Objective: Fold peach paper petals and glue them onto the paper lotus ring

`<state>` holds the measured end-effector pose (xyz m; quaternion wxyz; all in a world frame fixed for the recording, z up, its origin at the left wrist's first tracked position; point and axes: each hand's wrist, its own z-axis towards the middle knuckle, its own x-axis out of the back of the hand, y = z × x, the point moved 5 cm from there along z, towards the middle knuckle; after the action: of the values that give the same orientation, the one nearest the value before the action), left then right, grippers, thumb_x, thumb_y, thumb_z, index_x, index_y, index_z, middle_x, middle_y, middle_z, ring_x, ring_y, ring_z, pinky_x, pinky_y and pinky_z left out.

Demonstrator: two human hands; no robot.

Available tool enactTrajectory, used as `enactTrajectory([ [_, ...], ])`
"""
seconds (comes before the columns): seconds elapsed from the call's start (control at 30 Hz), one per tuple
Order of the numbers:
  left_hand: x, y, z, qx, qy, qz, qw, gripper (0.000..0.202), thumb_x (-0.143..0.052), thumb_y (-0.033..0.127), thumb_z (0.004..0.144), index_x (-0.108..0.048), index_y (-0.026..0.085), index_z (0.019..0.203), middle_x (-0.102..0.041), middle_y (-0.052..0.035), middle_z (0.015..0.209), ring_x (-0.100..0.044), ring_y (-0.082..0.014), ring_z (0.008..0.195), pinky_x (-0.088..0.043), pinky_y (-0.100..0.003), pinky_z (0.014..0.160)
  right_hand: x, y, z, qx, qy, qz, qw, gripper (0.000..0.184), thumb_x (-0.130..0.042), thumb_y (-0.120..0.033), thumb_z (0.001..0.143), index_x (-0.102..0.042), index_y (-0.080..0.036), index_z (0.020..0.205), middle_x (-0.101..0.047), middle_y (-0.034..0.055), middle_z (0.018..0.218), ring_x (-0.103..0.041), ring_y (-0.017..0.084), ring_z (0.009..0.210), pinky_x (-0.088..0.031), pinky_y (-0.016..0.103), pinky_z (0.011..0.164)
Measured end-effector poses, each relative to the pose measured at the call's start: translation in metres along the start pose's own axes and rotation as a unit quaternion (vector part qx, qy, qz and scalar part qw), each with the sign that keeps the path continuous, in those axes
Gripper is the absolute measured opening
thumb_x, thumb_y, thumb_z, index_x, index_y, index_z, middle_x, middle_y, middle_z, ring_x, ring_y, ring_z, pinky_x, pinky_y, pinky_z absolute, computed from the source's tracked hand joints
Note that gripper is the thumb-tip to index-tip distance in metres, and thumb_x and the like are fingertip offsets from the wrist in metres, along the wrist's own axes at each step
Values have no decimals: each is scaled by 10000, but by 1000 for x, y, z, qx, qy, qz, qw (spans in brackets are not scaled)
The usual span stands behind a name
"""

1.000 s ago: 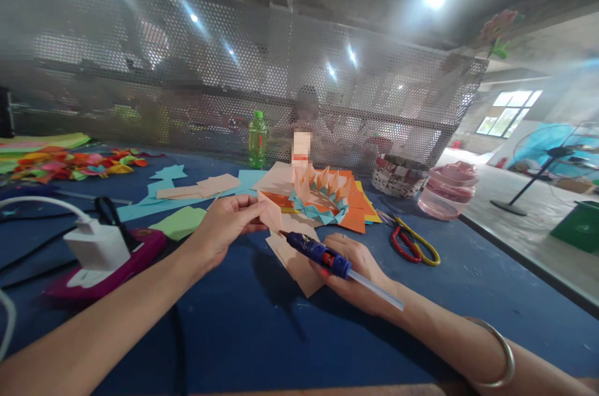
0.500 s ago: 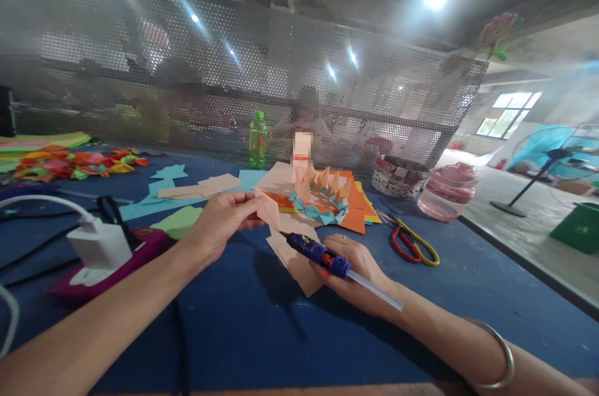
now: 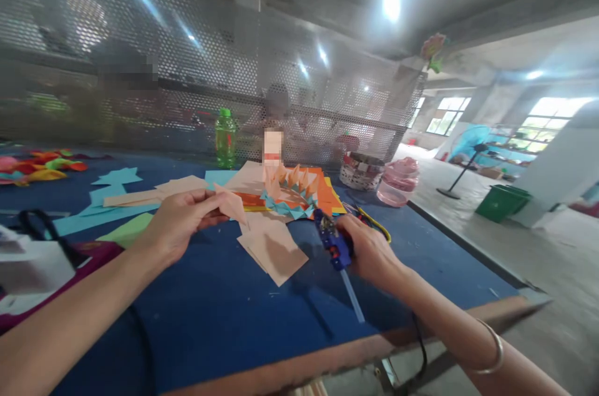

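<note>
My left hand (image 3: 180, 224) pinches a small folded peach paper piece (image 3: 229, 204) between fingers and thumb. My right hand (image 3: 369, 252) is closed around a blue hot glue gun (image 3: 333, 240), whose clear glue stick (image 3: 350, 296) points down toward me. Both hands hover above the blue table (image 3: 201, 321). Just beyond them lies a folded paper ring (image 3: 287, 196) in orange, teal and peach, with pointed petals, resting on stacked orange and yellow sheets (image 3: 327, 196). Loose peach paper sheets (image 3: 271, 251) lie beneath and between my hands.
A green bottle (image 3: 225, 139), a woven basket (image 3: 360, 171) and a pink translucent container (image 3: 397, 185) stand along the far table edge. Scissors (image 3: 372, 221) lie partly behind my right hand. A white charger (image 3: 32, 265) sits at left. A co-worker (image 3: 276, 103) sits behind perforated metal mesh.
The view has swung right, shifting everything left in the picture. My right hand has turned the glue gun, so the stick now points down instead of sideways. The left hand still holds the peach piece.
</note>
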<state>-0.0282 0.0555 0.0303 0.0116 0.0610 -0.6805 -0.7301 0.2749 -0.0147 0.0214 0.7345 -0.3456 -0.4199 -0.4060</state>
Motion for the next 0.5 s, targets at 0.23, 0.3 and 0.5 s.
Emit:
enactTrajectory([
  [0.23, -3, 4, -2, 10, -12, -17, 1000, 98, -783, 236, 639, -742, 161, 686, -748, -15, 688, -675, -132, 659, -562, -201, 639, 41, 140, -56, -252, 15, -45, 966, 315, -708, -382, 648, -577, -202, 872, -664, 25, 783, -617, 206, 721, -412, 289, 649],
  [0.3, -4, 4, -3, 9, -13, -18, 1000, 75, -765, 236, 659, -742, 168, 679, -745, -16, 673, -672, -130, 637, -557, -201, 614, 46, 173, -70, -275, 18, -45, 960, 298, -717, -368, 614, -584, -188, 811, -674, 41, 738, -628, 220, 703, -435, 305, 648],
  [0.5, -4, 5, -6, -1, -23, -11, 1000, 50, -759, 250, 655, -745, 202, 658, -747, -2, 685, -680, -143, 660, -571, -227, 652, 54, 217, -96, -284, 12, -32, 958, 202, -718, -339, 577, -640, -202, 704, -697, 41, 639, -657, 232, 618, -488, 321, 597],
])
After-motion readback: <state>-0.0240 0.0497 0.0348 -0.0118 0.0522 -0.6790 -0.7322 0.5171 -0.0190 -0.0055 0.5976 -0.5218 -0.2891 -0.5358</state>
